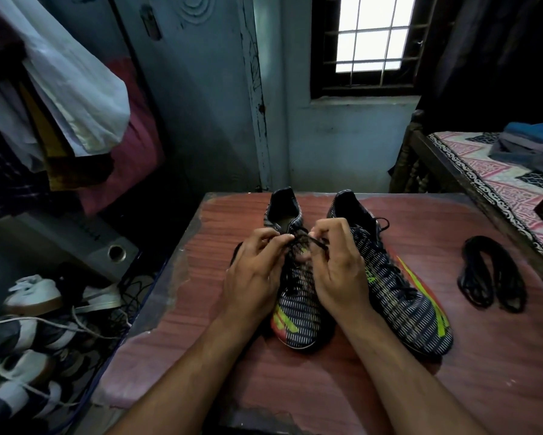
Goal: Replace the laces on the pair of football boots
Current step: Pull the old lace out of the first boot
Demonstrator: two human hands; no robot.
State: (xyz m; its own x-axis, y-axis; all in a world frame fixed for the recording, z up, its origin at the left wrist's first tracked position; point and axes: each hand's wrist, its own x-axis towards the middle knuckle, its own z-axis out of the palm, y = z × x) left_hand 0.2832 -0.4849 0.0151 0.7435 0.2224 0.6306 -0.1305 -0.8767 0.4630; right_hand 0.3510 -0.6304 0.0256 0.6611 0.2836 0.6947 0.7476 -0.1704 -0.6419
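While both boots stood side by side on the counter (420, 387), the left hand (254, 277) and right hand (336, 271) each pinched the black lace (298, 238) over the left boot (298, 309). A hard pull could tighten the knot. The spare laces (490, 274) lay well apart from the right boot (402, 296).

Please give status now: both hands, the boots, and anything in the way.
Left hand and right hand both pinching the black lace on left boot. Right boot beside it, still laced. Loose black laces lying apart on table. Nothing in the way.

body: two forearms, bare to frame edge | hands (257, 271): bare, ungloved | sleeves: none visible
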